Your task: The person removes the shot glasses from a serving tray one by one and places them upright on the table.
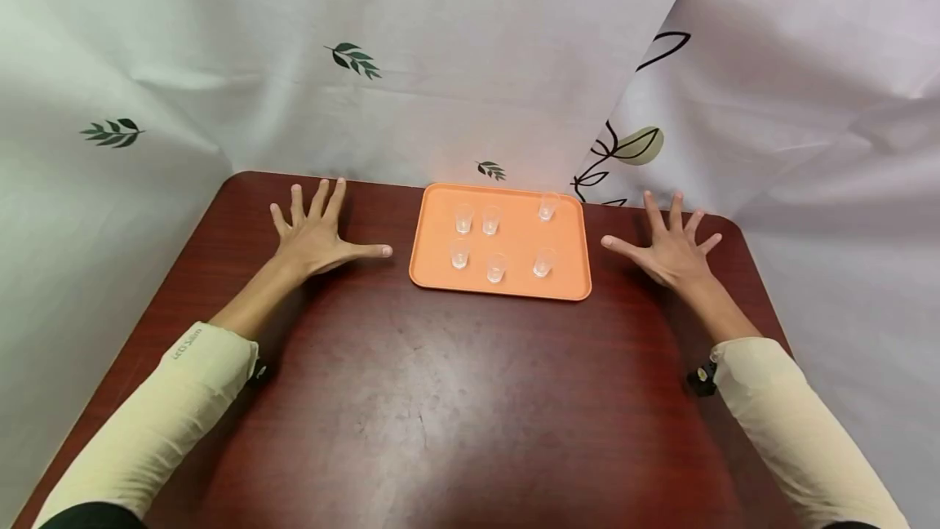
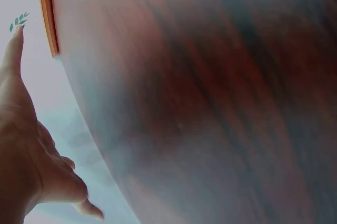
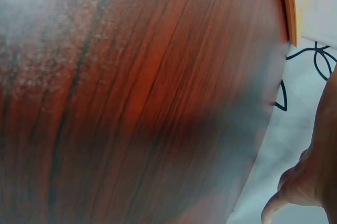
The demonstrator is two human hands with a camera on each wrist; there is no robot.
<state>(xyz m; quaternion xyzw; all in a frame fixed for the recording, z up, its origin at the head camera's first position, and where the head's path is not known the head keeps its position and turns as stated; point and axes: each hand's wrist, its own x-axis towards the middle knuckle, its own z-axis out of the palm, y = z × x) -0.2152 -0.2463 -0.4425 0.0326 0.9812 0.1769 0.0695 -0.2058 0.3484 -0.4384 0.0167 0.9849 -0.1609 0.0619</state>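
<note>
A person sits at a dark reddish wooden table point(image 1: 441, 398), seen from above through a head-worn camera, with both forearms stretched forward in pale cream sleeves point(image 1: 161, 415). The left hand point(image 1: 319, 235) lies flat on the tabletop, palm down, fingers straight and spread wide, the thumb pointing toward the middle of the table; it holds nothing. The right hand point(image 1: 671, 247) mirrors it on the other side, also flat, fingers fanned apart, thumb pointing inward, holding nothing. Between the two hands, toward the far edge of the table, rests an orange rectangular tray point(image 1: 514, 288) with rounded corners. The left thumb tip is near the tray's left edge and the right thumb tip is near its right edge, but neither touches it. Six small clear glasses stand upright on the tray in two loose rows: in the far row, two close together at the left point(image 1: 463, 219) point(image 1: 490, 220) and one alone at the right corner point(image 1: 547, 206); in the near row, three spaced apart point(image 1: 459, 254) point(image 1: 496, 268) point(image 1: 543, 263). Behind the table hangs a white cloth backdrop point(image 1: 470, 64) printed with small green leaf sprigs, and a second cloth at the right bears black line-drawn leaves. The wrist views show blurred wood grain close up, a sliver of the tray's orange rim point(image 2: 46, 13) point(image 3: 288, 3), and part of each hand at the frame edge.
</note>
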